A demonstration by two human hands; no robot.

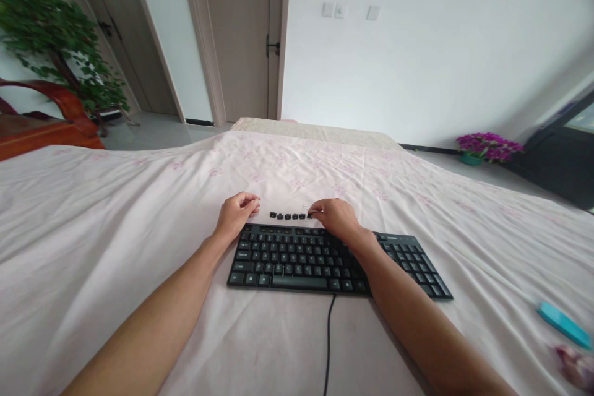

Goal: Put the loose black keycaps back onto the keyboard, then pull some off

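A black keyboard lies on the pale cloth with its cable running toward me. Just beyond its back edge, several small black keycaps sit in a row. My right hand reaches over the keyboard, thumb and fingertips pinched on the keycap at the row's right end. Left of the row, my left hand is by the keyboard's back left corner. Its fingers are curled together and I see nothing between the tips. My right hand and forearm hide part of the keys.
Pale flowered cloth with folds spreads under everything. A blue flat object and a blurred reddish thing lie at the right. Beyond the cloth are a wooden chair, a leafy plant, a door and purple flowers.
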